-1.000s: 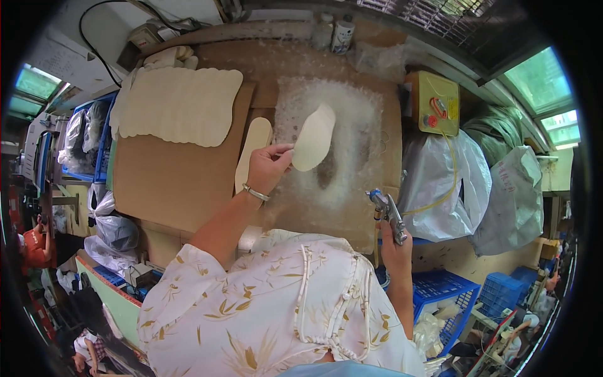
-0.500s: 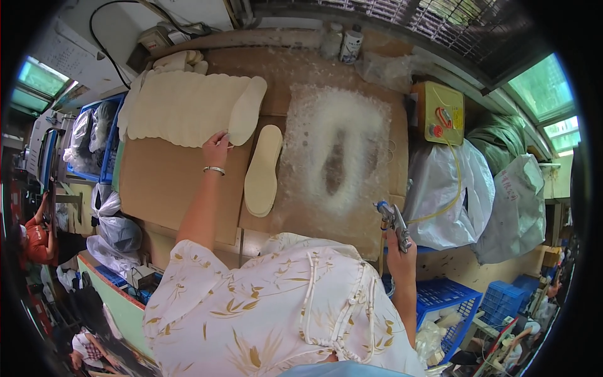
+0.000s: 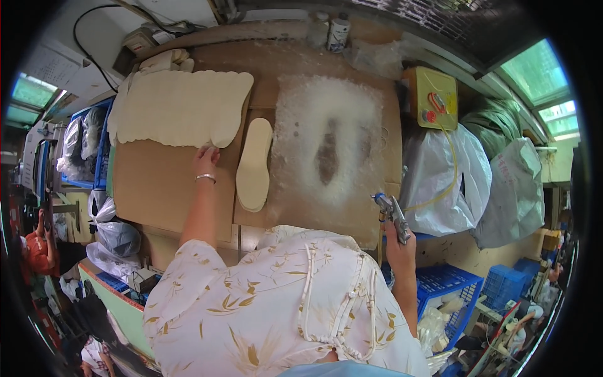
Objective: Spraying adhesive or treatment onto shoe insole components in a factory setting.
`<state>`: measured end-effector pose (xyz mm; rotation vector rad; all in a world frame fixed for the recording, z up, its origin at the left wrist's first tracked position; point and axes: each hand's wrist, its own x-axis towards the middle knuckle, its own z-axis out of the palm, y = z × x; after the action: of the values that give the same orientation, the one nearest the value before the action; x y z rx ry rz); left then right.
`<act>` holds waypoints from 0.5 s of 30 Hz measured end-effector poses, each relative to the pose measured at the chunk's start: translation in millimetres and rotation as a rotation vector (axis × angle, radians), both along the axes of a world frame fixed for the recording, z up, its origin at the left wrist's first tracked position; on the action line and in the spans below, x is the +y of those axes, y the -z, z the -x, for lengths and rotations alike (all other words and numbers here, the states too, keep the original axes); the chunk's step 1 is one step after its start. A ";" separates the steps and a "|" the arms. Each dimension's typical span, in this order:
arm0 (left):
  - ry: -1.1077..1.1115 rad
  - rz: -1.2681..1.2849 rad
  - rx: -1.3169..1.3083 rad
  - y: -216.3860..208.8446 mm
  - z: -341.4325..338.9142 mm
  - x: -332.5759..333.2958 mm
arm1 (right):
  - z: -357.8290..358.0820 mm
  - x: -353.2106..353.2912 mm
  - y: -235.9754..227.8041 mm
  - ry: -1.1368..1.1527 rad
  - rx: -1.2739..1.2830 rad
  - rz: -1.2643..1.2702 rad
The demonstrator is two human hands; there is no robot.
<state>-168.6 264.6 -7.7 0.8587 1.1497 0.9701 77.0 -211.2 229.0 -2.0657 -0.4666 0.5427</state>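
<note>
Left hand (image 3: 206,162) has moved leftward, grip unclear, insole pile (image 3: 254,164) pointing away just rightward, right hand (image 3: 400,247) gripping spray gun (image 3: 397,218)

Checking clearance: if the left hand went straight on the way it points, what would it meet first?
Most likely the near edge of the row of cream insoles, right at the left hand; whether they already touch is unclear.

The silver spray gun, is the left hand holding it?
No, the right hand holds the spray gun, while the left hand is at the edge of the cream insoles.
</note>
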 end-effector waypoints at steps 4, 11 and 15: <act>-0.031 -0.263 0.321 -22.8 -6.8 -51.6 | -3.6 -10.2 6.7 0.037 0.009 0.063; 0.554 -0.367 0.324 -61.1 -83.8 -194.7 | -11.6 -17.6 17.2 -0.025 0.029 0.047; 0.404 -0.763 0.913 -52.1 -88.4 -175.8 | -11.6 -23.6 22.9 -0.038 0.025 0.006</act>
<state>-80.2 88.8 44.4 2.2131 1.2554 0.6581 88.5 -234.8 206.1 -2.0575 -0.4904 0.5924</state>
